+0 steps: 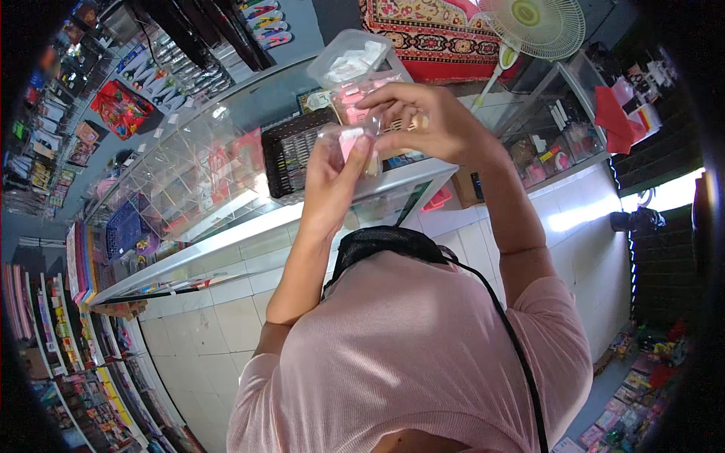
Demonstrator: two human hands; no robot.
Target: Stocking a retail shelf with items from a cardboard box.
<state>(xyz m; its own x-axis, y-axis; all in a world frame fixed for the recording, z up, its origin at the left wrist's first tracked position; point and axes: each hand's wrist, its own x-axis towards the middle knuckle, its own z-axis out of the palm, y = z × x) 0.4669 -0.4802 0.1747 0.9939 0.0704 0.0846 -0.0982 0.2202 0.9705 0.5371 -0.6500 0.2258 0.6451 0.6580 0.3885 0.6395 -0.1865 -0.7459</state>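
Note:
My left hand (335, 175) grips a small clear plastic packet (350, 139) with a pink item and a white label in it, the thumb pressed on its front. Close to the packet's right side is my right hand (416, 122), its fingers curled and apart; whether a fingertip touches the packet I cannot tell. Behind the hands, on the glass counter, more pink packaged items (355, 102) lie in clear plastic. A clear plastic tub (324, 63) holding white slips or tags stands behind them. Left of my left hand sits a dark woven basket (274, 164) with several slim packaged items.
The glass display counter (209, 249) runs across in front of me, with a blue basket (126, 226) at its left end. A second glass case (558, 130) and a fan (532, 28) stand at the right. Stocked shelves (73, 340) line the lower left above a tiled floor (209, 328).

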